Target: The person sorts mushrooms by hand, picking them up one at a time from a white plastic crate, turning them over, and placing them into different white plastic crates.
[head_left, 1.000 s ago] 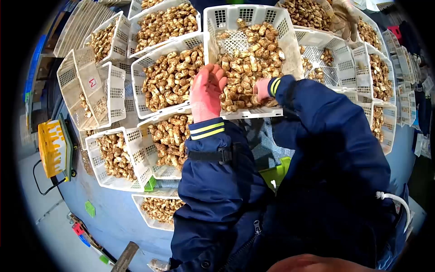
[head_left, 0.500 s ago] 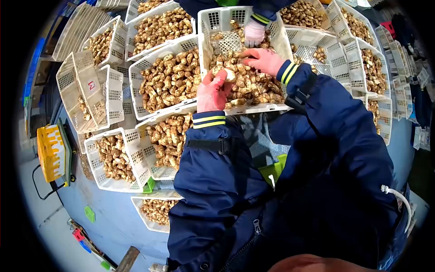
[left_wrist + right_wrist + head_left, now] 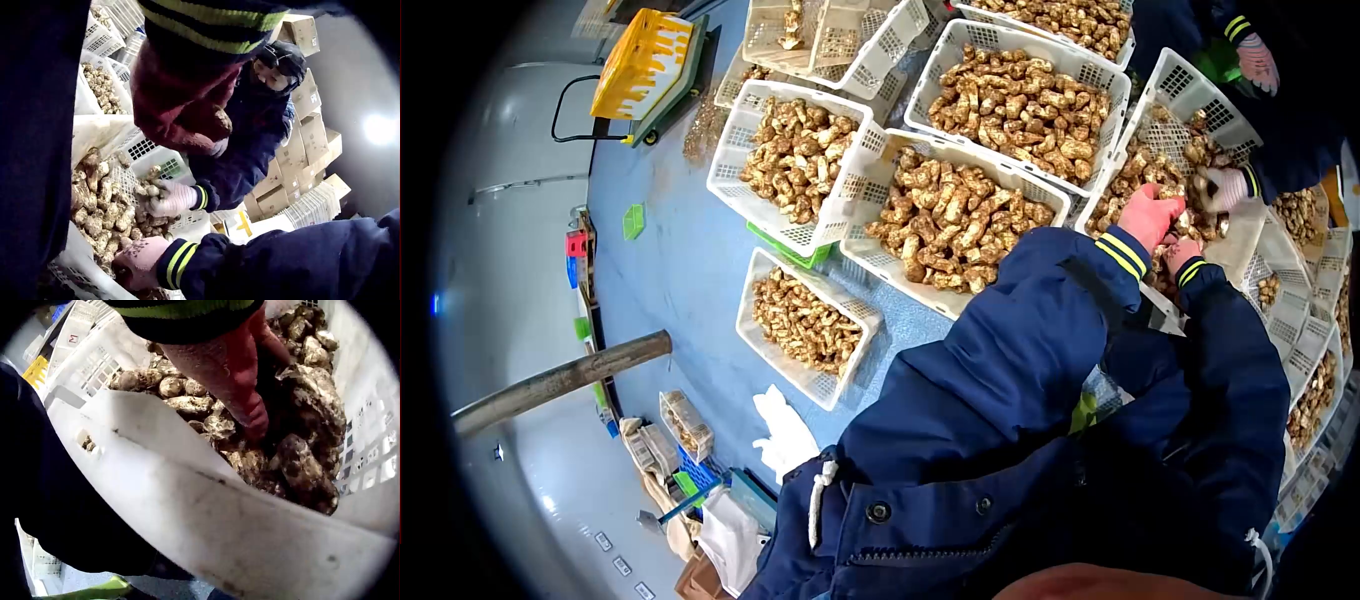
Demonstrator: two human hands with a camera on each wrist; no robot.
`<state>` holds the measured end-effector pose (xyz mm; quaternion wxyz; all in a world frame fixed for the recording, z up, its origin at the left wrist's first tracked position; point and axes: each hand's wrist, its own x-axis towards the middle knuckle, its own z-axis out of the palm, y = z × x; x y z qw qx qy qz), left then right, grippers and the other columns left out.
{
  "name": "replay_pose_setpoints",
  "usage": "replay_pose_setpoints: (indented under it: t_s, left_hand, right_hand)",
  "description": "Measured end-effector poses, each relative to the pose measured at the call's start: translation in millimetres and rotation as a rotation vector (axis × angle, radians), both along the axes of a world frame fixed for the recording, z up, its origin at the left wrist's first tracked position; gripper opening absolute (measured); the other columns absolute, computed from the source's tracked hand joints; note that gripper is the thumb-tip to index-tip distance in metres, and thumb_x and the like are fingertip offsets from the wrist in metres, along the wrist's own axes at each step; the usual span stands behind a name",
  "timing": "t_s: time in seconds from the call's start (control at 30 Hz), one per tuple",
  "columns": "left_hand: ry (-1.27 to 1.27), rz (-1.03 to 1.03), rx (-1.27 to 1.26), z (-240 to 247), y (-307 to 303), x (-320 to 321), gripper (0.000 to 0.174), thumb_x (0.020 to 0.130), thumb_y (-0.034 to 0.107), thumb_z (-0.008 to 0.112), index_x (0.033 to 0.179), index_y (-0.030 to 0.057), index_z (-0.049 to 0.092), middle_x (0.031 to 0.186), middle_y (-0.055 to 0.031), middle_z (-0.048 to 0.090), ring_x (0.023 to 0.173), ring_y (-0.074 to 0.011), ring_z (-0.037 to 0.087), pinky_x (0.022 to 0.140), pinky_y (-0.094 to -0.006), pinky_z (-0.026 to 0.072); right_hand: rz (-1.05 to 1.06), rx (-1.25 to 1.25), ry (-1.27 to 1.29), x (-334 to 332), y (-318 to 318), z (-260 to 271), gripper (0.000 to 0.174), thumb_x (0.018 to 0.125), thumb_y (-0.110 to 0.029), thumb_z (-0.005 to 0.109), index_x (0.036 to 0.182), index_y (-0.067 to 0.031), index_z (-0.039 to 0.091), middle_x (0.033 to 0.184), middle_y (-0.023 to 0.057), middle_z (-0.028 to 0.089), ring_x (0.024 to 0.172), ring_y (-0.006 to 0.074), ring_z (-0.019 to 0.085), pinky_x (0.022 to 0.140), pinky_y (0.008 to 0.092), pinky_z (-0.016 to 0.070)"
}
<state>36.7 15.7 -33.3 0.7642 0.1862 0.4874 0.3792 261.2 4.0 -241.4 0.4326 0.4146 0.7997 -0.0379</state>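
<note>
Mushrooms lie beneath the right hand, whose grip I cannot tell; the left hand holds one mushroom. A crate beyond bears a red "M".

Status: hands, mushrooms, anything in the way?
Left hand holding one mushroom over the crate. Right hand down among the loose mushrooms, grip hidden. Another person's hand in same crate, could crowd the right.
</note>
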Motion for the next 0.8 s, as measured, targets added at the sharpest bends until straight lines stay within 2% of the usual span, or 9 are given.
replay_pose_setpoints:
  t_s: [0.13, 0.2, 0.23, 0.3, 0.37, 0.47, 0.57, 0.67, 0.8]
  left_hand:
    - [-0.069, -0.068, -0.039, -9, -3, -2, 0.051, 0.073, 0.016, 0.061, 0.117, -0.0018, 0.042, 0.093, -0.0106, 0.053, 0.078, -0.0188, 0.054, 0.053, -0.0306, 0.0526]
    - [-0.098, 0.039, -0.119, -6, -9, -4, 0.036, 0.074, 0.017, 0.061, 0.105, 0.0032, 0.051, 0.093, -0.0110, 0.054, 0.082, -0.0208, 0.055, 0.056, -0.0325, 0.0538]
    - [0.296, -0.147, 0.485, -27, -11, -17, 0.033, 0.077, 0.016, 0.058, 0.106, 0.0044, 0.049, 0.095, -0.0111, 0.054, 0.083, -0.0224, 0.055, 0.057, -0.0340, 0.0540]
    - [-0.380, 0.058, -0.017, -32, 17, -13, 0.026, 0.084, 0.014, 0.049, 0.109, 0.0076, 0.046, 0.097, -0.0101, 0.053, 0.083, -0.0264, 0.055, 0.059, -0.0373, 0.0542]
    - [-0.504, 0.273, 0.035, 27, 55, -37, 0.029, 0.086, 0.022, 0.050, 0.107, 0.0037, 0.044, 0.100, -0.0143, 0.050, 0.091, -0.0291, 0.052, 0.080, -0.0438, 0.0483]
    - [-0.498, 0.349, 0.294, 59, 113, -65, 0.047, 0.084, 0.025, 0.054, 0.119, 0.0007, 0.035, 0.121, -0.0204, 0.034, 0.110, -0.0339, 0.039, 0.094, -0.0444, 0.0378]
    - [-0.688, 0.253, 0.285, 41, 109, -67, 0.065, 0.085, 0.025, 0.052, 0.133, 0.0012, 0.014, 0.132, -0.0239, 0.019, 0.121, -0.0364, 0.027, 0.099, -0.0458, 0.0318]
    - [-0.405, 0.189, 0.182, 23, 77, -43, 0.043, 0.087, 0.022, 0.046, 0.122, -0.0012, 0.035, 0.119, -0.0182, 0.040, 0.105, -0.0310, 0.045, 0.089, -0.0418, 0.0419]
    - [-0.148, -0.077, 0.302, -29, 35, -24, 0.042, 0.084, 0.028, 0.054, 0.114, 0.0014, 0.044, 0.106, -0.0132, 0.051, 0.095, -0.0254, 0.051, 0.080, -0.0366, 0.0452]
  right_hand:
    - [-0.127, 0.049, 0.029, 1, 4, 34, 0.032, 0.082, -0.019, 0.035, 0.099, -0.0126, 0.062, 0.094, 0.0004, 0.063, 0.087, 0.0189, 0.059, 0.066, 0.0365, 0.0473]
    - [-0.169, 0.004, -0.069, 3, 11, 53, 0.034, 0.082, -0.025, 0.038, 0.105, -0.0091, 0.056, 0.103, 0.0058, 0.059, 0.098, 0.0199, 0.054, 0.081, 0.0332, 0.0438]
    - [-0.109, 0.049, 0.003, 11, 12, 48, 0.034, 0.080, -0.024, 0.039, 0.106, -0.0073, 0.054, 0.107, 0.0076, 0.057, 0.100, 0.0207, 0.053, 0.083, 0.0325, 0.0426]
    - [-0.210, 0.010, 0.033, 14, 6, 84, 0.039, 0.078, -0.024, 0.042, 0.110, -0.0039, 0.050, 0.112, 0.0109, 0.054, 0.104, 0.0227, 0.050, 0.086, 0.0309, 0.0408]
    - [-0.375, -0.011, 0.044, -16, 2, 136, 0.041, 0.075, -0.024, 0.043, 0.109, -0.0015, 0.048, 0.111, 0.0135, 0.053, 0.104, 0.0243, 0.050, 0.086, 0.0302, 0.0404]
    - [-0.491, 0.131, 0.109, 3, 4, 96, 0.035, 0.074, -0.024, 0.043, 0.100, -0.0007, 0.049, 0.105, 0.0158, 0.055, 0.098, 0.0242, 0.052, 0.082, 0.0325, 0.0414]
    - [-0.674, 0.385, 0.497, -10, 10, 129, 0.029, 0.074, -0.029, 0.048, 0.090, -0.0048, 0.052, 0.088, 0.0155, 0.058, 0.086, 0.0271, 0.055, 0.078, 0.0338, 0.0419]
    - [-0.899, 0.504, 0.937, -17, 16, 155, 0.036, 0.073, -0.033, 0.056, 0.097, -0.0063, 0.054, 0.085, 0.0143, 0.060, 0.082, 0.0231, 0.058, 0.074, 0.0309, 0.0436]
    - [-1.424, 0.160, 1.899, -35, 12, 216, 0.036, 0.074, -0.006, 0.060, 0.108, -0.0022, 0.051, 0.096, 0.0061, 0.059, 0.082, 0.0118, 0.056, 0.074, 0.0224, 0.0436]
